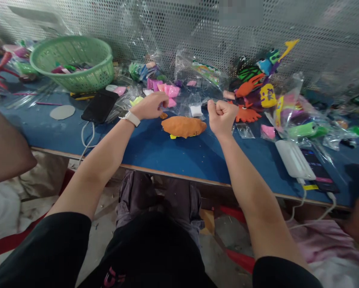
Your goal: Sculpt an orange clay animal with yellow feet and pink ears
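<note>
On the blue table in front of me lies a long orange-brown modelling clay piece [183, 127], shaped like a bun, with a bit of yellow clay [173, 137] showing under its lower edge. My left hand [153, 105] is just beyond its left end, fingers curled down and together; what they hold, if anything, is hidden. A small orange clay lump [163, 115] sits right below those fingertips. To the right of the bun shape, my right hand [223, 115] is closed in a fist, its inside out of sight. A small white packet [196, 111] lies between the hands.
A green plastic basket [104, 72] and a black phone [99, 107] are at left. Pink clay pieces [170, 90] and clear bags lie behind the hands. Orange clay figures [247, 114], a white power bank [295, 160] and another phone [320, 170] are at right. People sit on both sides.
</note>
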A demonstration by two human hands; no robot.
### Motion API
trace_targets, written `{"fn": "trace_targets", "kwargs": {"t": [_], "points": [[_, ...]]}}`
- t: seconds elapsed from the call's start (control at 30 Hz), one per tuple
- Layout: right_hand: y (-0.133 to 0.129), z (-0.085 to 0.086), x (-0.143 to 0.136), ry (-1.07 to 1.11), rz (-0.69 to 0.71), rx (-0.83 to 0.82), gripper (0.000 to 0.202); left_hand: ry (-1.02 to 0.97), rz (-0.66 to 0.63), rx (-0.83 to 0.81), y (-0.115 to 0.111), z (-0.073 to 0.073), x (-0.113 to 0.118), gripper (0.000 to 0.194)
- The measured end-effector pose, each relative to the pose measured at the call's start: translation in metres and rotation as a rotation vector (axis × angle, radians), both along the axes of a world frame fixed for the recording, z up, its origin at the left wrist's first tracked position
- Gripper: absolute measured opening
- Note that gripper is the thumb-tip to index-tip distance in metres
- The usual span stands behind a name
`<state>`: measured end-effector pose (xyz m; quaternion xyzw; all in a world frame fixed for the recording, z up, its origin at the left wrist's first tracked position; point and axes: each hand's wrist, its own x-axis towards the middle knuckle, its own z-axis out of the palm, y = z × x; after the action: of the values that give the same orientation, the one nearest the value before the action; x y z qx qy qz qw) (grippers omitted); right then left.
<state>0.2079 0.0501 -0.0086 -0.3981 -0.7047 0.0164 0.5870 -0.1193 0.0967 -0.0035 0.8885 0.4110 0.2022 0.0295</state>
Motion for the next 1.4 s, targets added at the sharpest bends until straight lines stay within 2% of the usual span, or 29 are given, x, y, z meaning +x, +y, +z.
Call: {"fn": "trace_targets", "kwargs": {"t": [0.1, 0.27, 0.47, 0.57, 0.67, 0.83, 0.87, 1.0, 1.13, 1.23, 1.3, 1.4], "points": [[0.001, 0.001, 0.003, -0.012, 0.002, 0.026, 0.081, 0.026, -0.120, -0.043, -0.008, -0.001, 0.001, 0.039], [0.001, 0.001, 0.003, -0.028, 0.067, 0.053, 0.080, 0.125, -0.109, -0.113, -0.011, -0.006, -0.001, 0.048], [0.002, -0.001, -0.001, -0.041, 0.071, 0.066, 0.082, 0.066, -0.138, -0.165, -0.006, -0.003, -0.001, 0.019], [0.001, 0.001, -0.001, -0.047, 0.042, 0.049, 0.082, -0.019, -0.076, -0.091, -0.005, -0.003, 0.003, 0.014], [-0.004, 0.005, -0.001, -0.049, 0.037, 0.029, 0.076, -0.184, -0.009, 0.039, -0.009, 0.000, 0.009, 0.020], [-0.018, 0.014, -0.006, -0.161, 0.100, 0.134, 0.034, -0.411, -0.008, 0.231, -0.031, 0.018, 0.028, 0.023], [-0.021, 0.015, -0.009, -0.204, 0.111, 0.172, 0.031, -0.438, -0.019, 0.261, -0.037, 0.020, 0.033, 0.024], [-0.029, 0.015, -0.024, -0.381, 0.172, 0.249, 0.044, -0.521, -0.086, 0.288, -0.059, 0.018, 0.055, 0.033], [-0.030, 0.010, -0.033, -0.437, 0.193, 0.339, 0.035, -0.581, -0.200, 0.284, -0.068, 0.005, 0.072, 0.057], [-0.029, 0.007, -0.030, -0.507, 0.157, 0.417, 0.036, -0.544, -0.269, 0.327, -0.070, 0.001, 0.076, 0.065], [-0.029, 0.007, -0.026, -0.585, 0.118, 0.406, 0.039, -0.516, -0.299, 0.349, -0.071, 0.002, 0.074, 0.070], [-0.032, 0.008, -0.026, -0.648, 0.048, 0.304, 0.042, -0.474, -0.314, 0.325, -0.074, 0.005, 0.070, 0.077]]}}
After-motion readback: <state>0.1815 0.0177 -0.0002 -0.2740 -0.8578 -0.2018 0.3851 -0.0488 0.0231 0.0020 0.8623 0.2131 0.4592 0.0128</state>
